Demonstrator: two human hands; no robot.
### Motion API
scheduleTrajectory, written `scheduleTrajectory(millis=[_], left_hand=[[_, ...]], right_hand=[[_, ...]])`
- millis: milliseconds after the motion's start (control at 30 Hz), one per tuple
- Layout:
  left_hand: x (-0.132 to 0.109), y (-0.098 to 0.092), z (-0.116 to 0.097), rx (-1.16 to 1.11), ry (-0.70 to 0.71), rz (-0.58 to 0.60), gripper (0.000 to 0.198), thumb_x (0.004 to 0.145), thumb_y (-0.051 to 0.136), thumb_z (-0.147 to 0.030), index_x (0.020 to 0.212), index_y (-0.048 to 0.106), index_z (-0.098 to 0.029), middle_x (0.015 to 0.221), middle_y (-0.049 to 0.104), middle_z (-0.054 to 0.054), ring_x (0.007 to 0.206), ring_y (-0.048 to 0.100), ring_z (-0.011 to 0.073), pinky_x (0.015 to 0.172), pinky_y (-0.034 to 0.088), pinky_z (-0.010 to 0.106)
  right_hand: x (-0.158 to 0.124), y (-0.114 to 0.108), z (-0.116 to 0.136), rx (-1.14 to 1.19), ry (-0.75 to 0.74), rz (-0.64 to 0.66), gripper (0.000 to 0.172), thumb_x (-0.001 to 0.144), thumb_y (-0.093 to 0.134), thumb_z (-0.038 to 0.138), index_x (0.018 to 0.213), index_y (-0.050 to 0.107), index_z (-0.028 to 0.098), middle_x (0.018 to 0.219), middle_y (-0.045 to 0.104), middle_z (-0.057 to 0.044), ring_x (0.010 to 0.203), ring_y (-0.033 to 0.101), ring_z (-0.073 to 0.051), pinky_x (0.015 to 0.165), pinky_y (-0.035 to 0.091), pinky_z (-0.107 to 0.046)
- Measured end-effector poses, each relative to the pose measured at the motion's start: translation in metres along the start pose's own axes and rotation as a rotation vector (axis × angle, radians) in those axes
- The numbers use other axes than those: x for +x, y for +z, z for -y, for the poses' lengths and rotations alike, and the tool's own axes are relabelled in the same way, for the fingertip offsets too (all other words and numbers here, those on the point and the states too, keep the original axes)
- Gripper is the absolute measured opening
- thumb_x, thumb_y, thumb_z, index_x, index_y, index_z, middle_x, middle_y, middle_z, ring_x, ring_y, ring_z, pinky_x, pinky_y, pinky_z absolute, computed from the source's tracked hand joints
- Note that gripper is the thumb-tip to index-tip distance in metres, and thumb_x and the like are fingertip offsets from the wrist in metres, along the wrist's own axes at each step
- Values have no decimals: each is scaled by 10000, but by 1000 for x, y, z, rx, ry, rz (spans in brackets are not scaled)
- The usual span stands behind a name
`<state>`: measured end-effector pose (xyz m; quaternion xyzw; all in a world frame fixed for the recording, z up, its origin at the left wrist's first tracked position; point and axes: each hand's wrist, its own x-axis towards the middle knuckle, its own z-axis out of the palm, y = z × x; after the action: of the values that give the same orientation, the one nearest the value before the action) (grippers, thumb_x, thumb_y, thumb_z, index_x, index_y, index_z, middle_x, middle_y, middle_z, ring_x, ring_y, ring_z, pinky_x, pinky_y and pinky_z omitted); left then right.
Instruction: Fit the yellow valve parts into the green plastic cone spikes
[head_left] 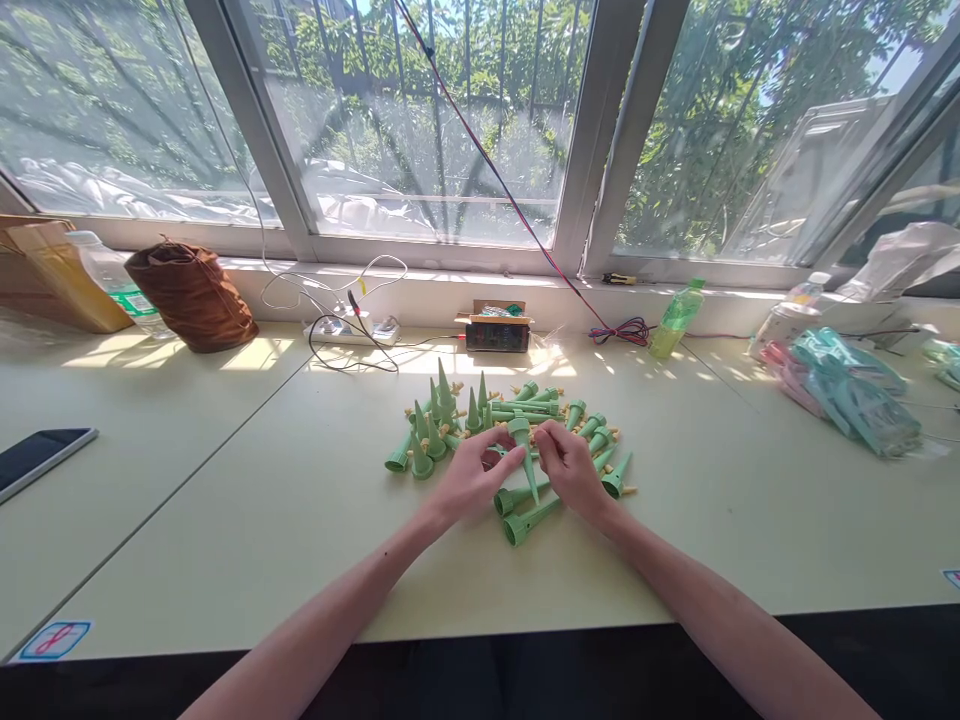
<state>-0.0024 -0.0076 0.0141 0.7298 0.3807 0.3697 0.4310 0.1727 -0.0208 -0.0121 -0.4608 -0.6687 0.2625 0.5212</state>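
Observation:
A green plastic watering spike hangs point-down between my hands, its wide ribbed cap at the top. My left hand grips it near the cap with thumb and fingers. Close against its right side, my right hand is closed in a pinch; whatever its fingertips hold is hidden. Around and behind the hands spreads a pile of similar green spikes, many with small tan side pieces. Several stand upright on the left; others lie flat, including one in front.
Behind the pile is a small open box. A power strip with cables and a brown pouch stand left of it. To the right are a green bottle and plastic packets. A phone lies far left.

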Motion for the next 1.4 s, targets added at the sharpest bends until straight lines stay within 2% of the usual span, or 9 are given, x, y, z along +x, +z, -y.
scheduleTrajectory(millis=[133, 333, 600, 767, 867, 933, 1133, 1233, 1400], left_hand=[[-1, 4, 8, 109, 139, -58, 251, 908, 572, -416, 932, 562, -166, 875, 565, 11, 536, 433, 57, 454, 365, 184], [-1, 5, 12, 220, 301, -113, 129, 935, 554, -296, 986, 583, -182, 918, 541, 21, 594, 464, 66, 488, 395, 173], [-1, 5, 17, 298, 370, -120, 258, 941, 544, -218, 1194, 588, -237, 1046, 578, 43, 602, 489, 61, 534, 428, 186], [-1, 8, 16, 292, 288, -204, 252, 896, 607, -250, 1140, 565, -205, 975, 610, 30, 569, 497, 66, 519, 424, 193], [1, 7, 12, 239, 214, -262, 166, 927, 560, -327, 970, 585, -168, 861, 621, 22, 577, 499, 82, 518, 406, 197], [2, 5, 9, 171, 158, -273, 301, 962, 491, -402, 839, 609, -153, 765, 617, 24, 591, 511, 98, 519, 394, 203], [3, 4, 5, -109, -50, -154, 655, 942, 406, -618, 528, 577, -141, 439, 475, -4, 425, 419, 92, 470, 345, 239], [3, 3, 3, -140, -108, -102, 693, 914, 424, -659, 457, 525, -149, 379, 427, -8, 396, 406, 93, 452, 326, 243], [2, 0, 0, -138, -141, -20, 658, 914, 450, -639, 506, 574, -138, 419, 478, -2, 398, 397, 80, 425, 304, 223]], right_hand=[[0, 1, -1, 24, 31, 9, 390, 1008, 398, 480, 717, 431, 223, 539, 406, 45, 489, 368, -121, 472, 309, -244], [0, 1, -4, 54, 41, 23, 415, 1012, 376, 510, 721, 440, 220, 557, 395, 44, 489, 368, -117, 472, 304, -244], [-1, 1, -1, 49, 19, 16, 439, 1021, 359, 494, 688, 420, 214, 581, 425, 27, 509, 385, -119, 491, 321, -256], [-2, 4, -2, 55, 27, -33, 413, 1013, 386, 491, 709, 431, 215, 591, 424, 27, 517, 376, -120, 486, 323, -251], [-2, 5, -4, 55, 33, -81, 385, 1012, 393, 481, 733, 439, 220, 598, 427, 29, 515, 370, -121, 482, 315, -249], [-2, 4, -5, 45, 34, -92, 372, 1012, 391, 481, 751, 449, 222, 599, 432, 30, 515, 372, -124, 484, 315, -250], [-4, 3, -1, -42, -45, -14, 350, 1014, 406, 432, 749, 467, 211, 597, 437, 35, 525, 378, -118, 512, 315, -249], [-4, 4, 2, -50, -76, 38, 335, 1013, 412, 401, 744, 463, 208, 584, 430, 43, 520, 369, -111, 523, 315, -247], [-4, 4, 2, -31, -64, 55, 336, 1008, 414, 403, 737, 457, 210, 576, 431, 46, 512, 366, -110, 516, 310, -248]])
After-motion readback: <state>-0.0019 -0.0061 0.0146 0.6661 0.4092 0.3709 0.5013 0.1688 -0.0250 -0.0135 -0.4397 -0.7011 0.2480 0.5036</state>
